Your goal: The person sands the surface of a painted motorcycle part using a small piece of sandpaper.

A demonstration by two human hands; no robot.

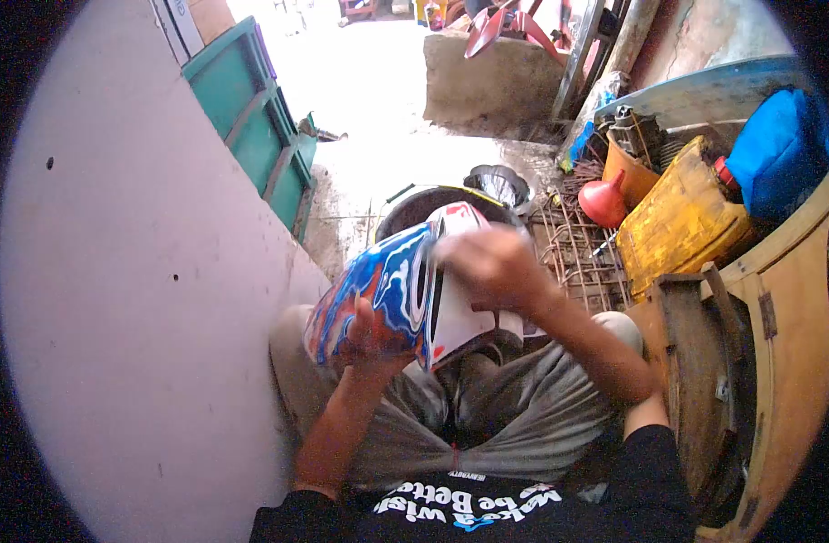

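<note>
A glossy helmet-like shell [378, 281], swirled in blue, white and orange, rests tilted over my lap. Its other section is white with red marks, and a dark gap runs between the two. My left hand [371, 339] grips the shell from below, with the thumb up along the patterned side. Over the white section, my right hand [488, 267] is smeared by motion, fingers bent toward the surface. Whether it holds anything is not visible. Just beyond the shell stands a dark tub [423, 201] with a yellowish rim.
A black ribbed part [498, 185] sits by the tub. On the right are a metal grid [573, 249], a red funnel [603, 201], a dirty yellow jerrycan [681, 231], a blue container [785, 154] and wooden furniture [785, 335]. A white wall [134, 271] stands close on the left.
</note>
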